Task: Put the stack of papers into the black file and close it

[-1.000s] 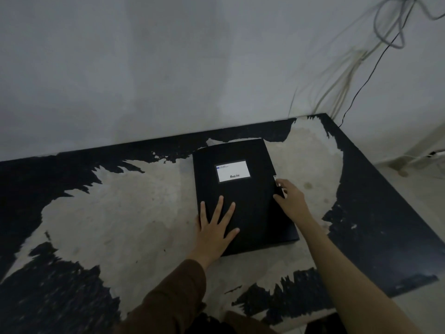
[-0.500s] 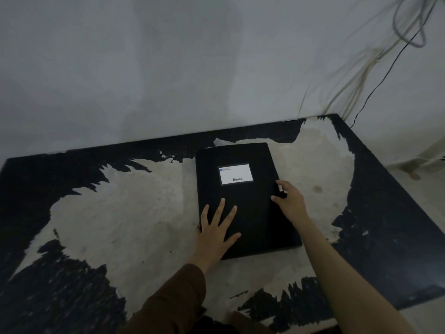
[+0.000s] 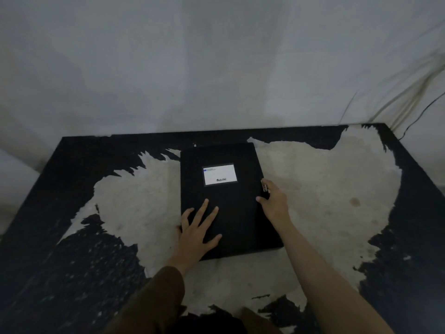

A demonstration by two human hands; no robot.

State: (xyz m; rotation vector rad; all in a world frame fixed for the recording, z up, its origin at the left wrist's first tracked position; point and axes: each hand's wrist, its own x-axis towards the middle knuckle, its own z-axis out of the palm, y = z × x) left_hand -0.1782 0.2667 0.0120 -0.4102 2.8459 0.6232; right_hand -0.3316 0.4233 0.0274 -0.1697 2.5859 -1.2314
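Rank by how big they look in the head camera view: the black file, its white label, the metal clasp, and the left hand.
1. black file
2. left hand, though it sits nearer the camera
3. white label
4. metal clasp, smallest

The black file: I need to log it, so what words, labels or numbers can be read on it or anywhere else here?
White label on the black file cover: bold dark brand word at lower right, too blurred to read.
Same label, top left: small blue mark with fine lines of print, too small to read.
No other text in view.
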